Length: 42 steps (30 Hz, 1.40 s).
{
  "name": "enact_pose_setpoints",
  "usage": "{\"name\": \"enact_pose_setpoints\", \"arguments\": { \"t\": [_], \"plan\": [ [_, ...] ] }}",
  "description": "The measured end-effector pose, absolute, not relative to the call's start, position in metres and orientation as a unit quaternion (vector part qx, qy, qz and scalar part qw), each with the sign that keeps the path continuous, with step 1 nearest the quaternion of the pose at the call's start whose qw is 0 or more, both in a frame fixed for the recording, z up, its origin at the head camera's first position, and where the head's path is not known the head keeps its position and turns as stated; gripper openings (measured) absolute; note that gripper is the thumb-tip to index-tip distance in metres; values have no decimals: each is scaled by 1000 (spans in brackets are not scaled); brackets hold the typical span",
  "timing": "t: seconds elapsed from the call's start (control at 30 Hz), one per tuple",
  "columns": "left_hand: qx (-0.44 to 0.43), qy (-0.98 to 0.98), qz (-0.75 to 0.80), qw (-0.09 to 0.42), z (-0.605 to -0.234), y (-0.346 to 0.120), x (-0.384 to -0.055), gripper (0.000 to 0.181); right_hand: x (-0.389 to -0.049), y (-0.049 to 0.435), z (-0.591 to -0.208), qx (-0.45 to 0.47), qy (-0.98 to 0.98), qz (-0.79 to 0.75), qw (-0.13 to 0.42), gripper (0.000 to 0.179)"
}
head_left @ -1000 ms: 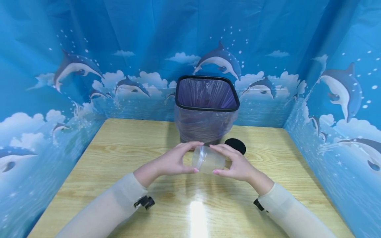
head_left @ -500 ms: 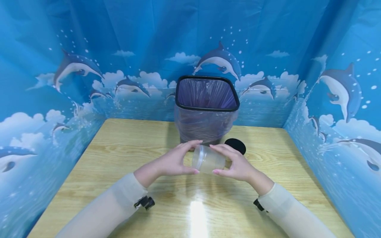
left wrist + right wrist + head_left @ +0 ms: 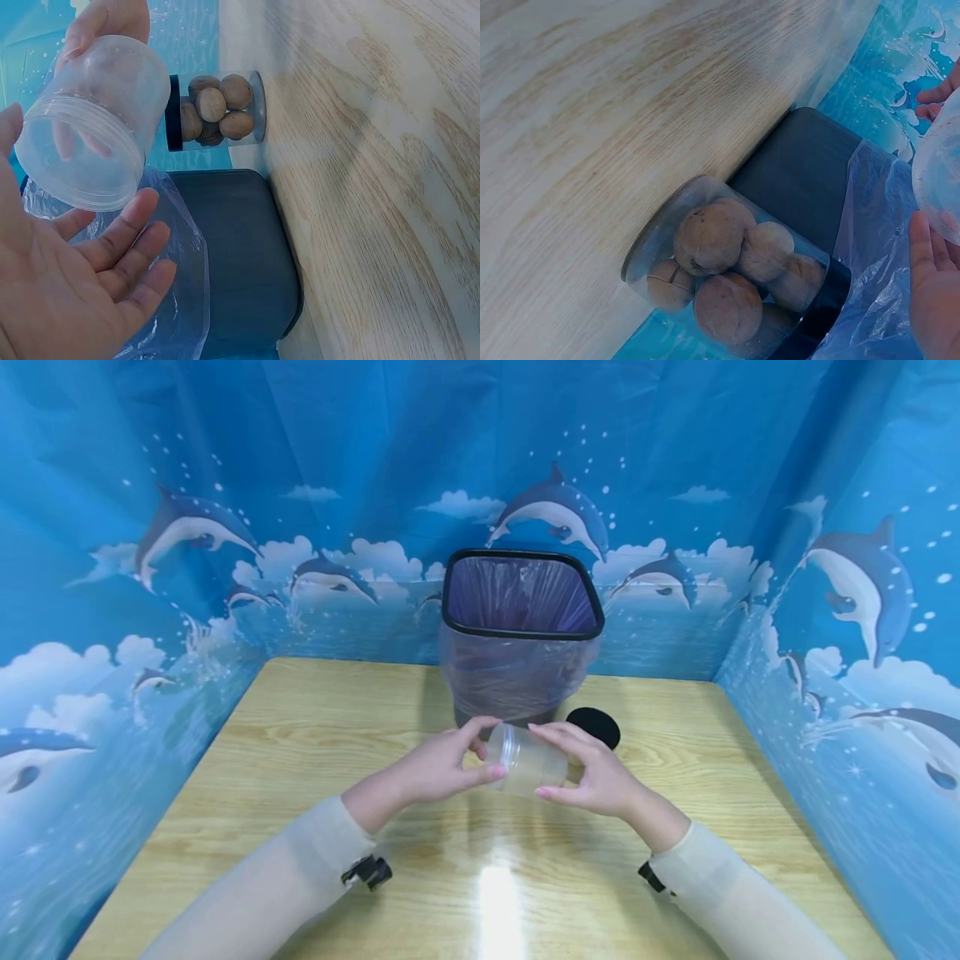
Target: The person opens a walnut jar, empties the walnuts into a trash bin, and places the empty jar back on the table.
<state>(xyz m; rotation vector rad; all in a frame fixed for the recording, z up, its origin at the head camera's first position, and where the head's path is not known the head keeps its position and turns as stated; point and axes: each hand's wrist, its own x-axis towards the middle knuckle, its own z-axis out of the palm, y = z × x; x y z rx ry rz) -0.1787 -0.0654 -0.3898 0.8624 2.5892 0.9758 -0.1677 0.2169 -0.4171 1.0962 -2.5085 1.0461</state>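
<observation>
A clear, empty plastic jar (image 3: 532, 764) without a lid lies sideways above the table, between my two hands. My right hand (image 3: 600, 772) grips its closed end, thumb below and fingers along the top. At the ridged open rim is my left hand (image 3: 446, 764), its thumb overlapping the rim in the head view. The left wrist view shows the left fingers (image 3: 139, 262) spread and relaxed, palm facing the mouth of the jar (image 3: 112, 127), with a fingertip right at the rim. Part of the right hand (image 3: 112, 30) shows behind the jar there.
A black bin (image 3: 525, 631) lined with a translucent purple bag stands just beyond the hands. Right of it is a clear jar of walnuts (image 3: 709, 236) with a black lid (image 3: 595, 727). A dolphin-print curtain (image 3: 360, 468) surrounds the wood-grain table (image 3: 300, 727).
My left thumb has moved up and inward from below the jar's rim to overlap it, and the left fingers have drawn slightly back. The right hand and jar stay nearly in place.
</observation>
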Motion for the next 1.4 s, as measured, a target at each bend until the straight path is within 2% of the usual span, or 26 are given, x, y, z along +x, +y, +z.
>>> {"name": "enact_pose_setpoints", "arguments": {
  "t": [1.2, 1.4],
  "plan": [
    [298, 879, 355, 115, -391, -66, -180, 84, -168, 218, -417, 379, -852, 349, 97, 80],
    [295, 880, 353, 116, -392, -66, -178, 85, -167, 218, -416, 373, -857, 345, 81, 80]
  ]
}}
